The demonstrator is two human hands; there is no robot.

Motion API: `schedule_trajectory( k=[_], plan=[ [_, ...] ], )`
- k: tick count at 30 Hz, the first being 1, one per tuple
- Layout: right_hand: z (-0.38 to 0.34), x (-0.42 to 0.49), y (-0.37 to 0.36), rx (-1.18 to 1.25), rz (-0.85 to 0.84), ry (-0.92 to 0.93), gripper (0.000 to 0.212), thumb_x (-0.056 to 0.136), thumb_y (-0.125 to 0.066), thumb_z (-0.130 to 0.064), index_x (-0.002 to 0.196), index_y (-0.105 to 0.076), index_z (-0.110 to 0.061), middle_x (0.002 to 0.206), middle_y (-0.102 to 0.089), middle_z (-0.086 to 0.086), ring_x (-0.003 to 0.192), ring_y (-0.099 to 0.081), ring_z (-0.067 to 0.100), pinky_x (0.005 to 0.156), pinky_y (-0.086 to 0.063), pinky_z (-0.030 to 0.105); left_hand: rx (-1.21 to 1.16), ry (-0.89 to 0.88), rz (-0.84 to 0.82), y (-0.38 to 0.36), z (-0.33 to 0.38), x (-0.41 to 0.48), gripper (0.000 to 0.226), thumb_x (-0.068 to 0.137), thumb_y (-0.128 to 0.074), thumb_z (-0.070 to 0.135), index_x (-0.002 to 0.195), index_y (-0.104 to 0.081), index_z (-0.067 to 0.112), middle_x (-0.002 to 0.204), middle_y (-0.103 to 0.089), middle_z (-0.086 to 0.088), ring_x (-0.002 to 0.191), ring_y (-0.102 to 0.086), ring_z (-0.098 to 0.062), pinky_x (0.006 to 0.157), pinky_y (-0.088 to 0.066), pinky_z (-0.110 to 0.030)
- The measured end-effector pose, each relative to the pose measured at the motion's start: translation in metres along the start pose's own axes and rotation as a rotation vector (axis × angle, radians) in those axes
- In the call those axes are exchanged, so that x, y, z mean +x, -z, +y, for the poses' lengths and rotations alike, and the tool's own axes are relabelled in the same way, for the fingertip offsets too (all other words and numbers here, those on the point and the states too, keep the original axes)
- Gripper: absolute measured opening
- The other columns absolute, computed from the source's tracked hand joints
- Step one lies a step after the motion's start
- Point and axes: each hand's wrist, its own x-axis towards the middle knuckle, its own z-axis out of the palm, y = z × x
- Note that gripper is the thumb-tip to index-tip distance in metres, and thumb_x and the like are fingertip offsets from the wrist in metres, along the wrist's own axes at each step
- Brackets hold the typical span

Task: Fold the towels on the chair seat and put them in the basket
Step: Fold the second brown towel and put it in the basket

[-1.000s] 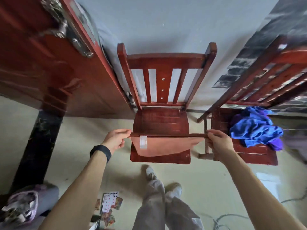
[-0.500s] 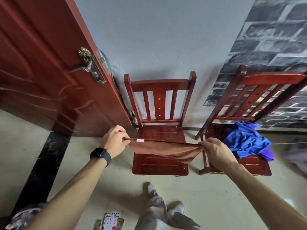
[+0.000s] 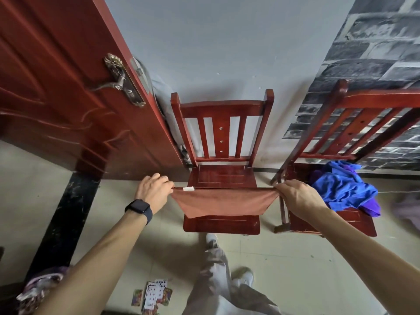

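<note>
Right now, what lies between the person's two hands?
The brown towel, pinched at its top corners by the left hand and right hand, hangs stretched between them above the middle chair seat, as the head view shows.

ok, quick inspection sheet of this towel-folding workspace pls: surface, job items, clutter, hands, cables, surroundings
surface: middle chair seat, bare where visible.
job's things: brown towel stretched above that seat, white tag near its left corner; blue and purple towels heaped on the right chair seat; no basket clearly seen.
clutter: playing cards on the floor; patterned bundle at lower left, unclear.
grippers: left hand pinches the towel's left corner, right hand the right corner.
cables: thin pale line on the floor beside the right chair, possibly a cord.
surroundings: red door at left, grey wall, brick-pattern wall at right.
</note>
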Motion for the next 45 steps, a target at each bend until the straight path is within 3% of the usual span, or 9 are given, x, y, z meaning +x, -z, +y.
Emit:
schedule_trajectory(
  k=[4, 10, 15, 21, 26, 29, 37, 40, 45],
  plan=[
    [-0.007, 0.048, 0.011, -0.002, -0.087, -0.104, 0.020, 0.096, -0.058, -0.033, 0.103, -0.072, -0.019, 0.093, -0.069, 0.005, 0.092, -0.065, 0.032, 0.069, -0.055, 0.037, -0.044, 0.084, -0.019, 0.001, -0.014, 0.042, 0.015, 0.083, -0.072, 0.018, 0.096, -0.077, 0.025, 0.091, -0.071, 0.002, 0.090, -0.060, -0.026, 0.072, -0.046, -0.036],
    [-0.008, 0.100, 0.018, -0.053, -0.180, -0.205, 0.023, 0.098, -0.056, -0.033, 0.107, -0.071, -0.017, 0.099, -0.068, 0.006, 0.096, -0.065, 0.032, 0.073, -0.051, 0.037, -0.061, 0.106, -0.056, -0.002, -0.032, 0.089, 0.021, 0.094, -0.059, 0.027, 0.110, -0.072, 0.031, 0.110, -0.070, 0.007, 0.106, -0.055, -0.020, 0.086, -0.040, -0.035],
    [-0.003, 0.115, 0.010, -0.052, -0.047, -0.184, 0.016, 0.090, -0.069, -0.024, 0.101, -0.073, -0.013, 0.093, -0.065, 0.008, 0.090, -0.062, 0.033, 0.065, -0.051, 0.038, -0.073, 0.065, 0.061, -0.013, -0.043, 0.103, 0.012, 0.082, -0.074, 0.025, 0.093, -0.077, 0.027, 0.088, -0.072, 0.004, 0.086, -0.060, -0.025, 0.071, -0.044, -0.036],
    [-0.001, 0.102, -0.027, -0.120, -0.085, -0.237, 0.011, 0.085, -0.071, -0.010, 0.094, -0.072, -0.017, 0.089, -0.064, 0.004, 0.086, -0.060, 0.028, 0.059, -0.051, 0.035, -0.110, 0.033, 0.105, -0.045, -0.030, 0.089, 0.012, 0.074, -0.081, 0.019, 0.083, -0.077, 0.026, 0.081, -0.073, 0.004, 0.078, -0.060, -0.026, 0.067, -0.044, -0.036],
    [-0.005, 0.065, -0.082, -0.066, -0.238, -0.288, 0.013, 0.095, -0.062, -0.024, 0.104, -0.071, -0.019, 0.101, -0.064, 0.003, 0.098, -0.059, 0.028, 0.074, -0.054, 0.039, -0.086, 0.028, -0.085, -0.104, -0.007, 0.047, 0.011, 0.072, -0.080, 0.021, 0.080, -0.076, 0.027, 0.076, -0.070, 0.007, 0.080, -0.059, -0.024, 0.069, -0.041, -0.035],
    [-0.013, 0.031, -0.128, -0.051, -0.357, -0.311, 0.013, 0.092, -0.064, -0.020, 0.104, -0.069, -0.019, 0.102, -0.063, 0.003, 0.100, -0.059, 0.028, 0.078, -0.055, 0.040, -0.084, 0.044, -0.250, -0.145, 0.012, 0.012, 0.012, 0.071, -0.080, 0.022, 0.080, -0.075, 0.028, 0.075, -0.069, 0.009, 0.081, -0.060, -0.022, 0.069, -0.042, -0.034],
    [-0.041, -0.050, -0.224, 0.051, -0.630, -0.387, 0.024, 0.099, -0.053, -0.024, 0.115, -0.071, -0.024, 0.113, -0.064, 0.002, 0.109, -0.057, 0.025, 0.088, -0.051, 0.036, -0.090, 0.033, -0.570, -0.223, 0.043, -0.057, 0.022, 0.095, -0.054, 0.032, 0.111, -0.069, 0.033, 0.110, -0.070, 0.009, 0.108, -0.056, -0.020, 0.088, -0.040, -0.035],
    [-0.042, -0.049, -0.239, 0.212, -0.595, -0.516, 0.020, 0.096, -0.059, -0.023, 0.109, -0.074, -0.021, 0.110, -0.068, 0.006, 0.103, -0.061, 0.029, 0.084, -0.050, 0.035, -0.268, 0.120, -0.590, -0.237, 0.040, -0.054, 0.022, 0.094, -0.058, 0.036, 0.110, -0.072, 0.031, 0.109, -0.072, 0.005, 0.103, -0.060, -0.022, 0.084, -0.046, -0.033],
    [-0.026, -0.013, -0.263, 0.546, -0.452, -0.833, 0.010, 0.089, -0.069, -0.024, 0.094, -0.072, -0.017, 0.088, -0.069, -0.001, 0.086, -0.063, 0.022, 0.074, -0.043, 0.028, -0.927, 0.616, -0.577, -0.267, 0.023, -0.021, 0.015, 0.082, -0.075, 0.032, 0.094, -0.076, 0.023, 0.092, -0.076, 0.003, 0.087, -0.069, -0.014, 0.074, -0.049, -0.022]
  ],
)
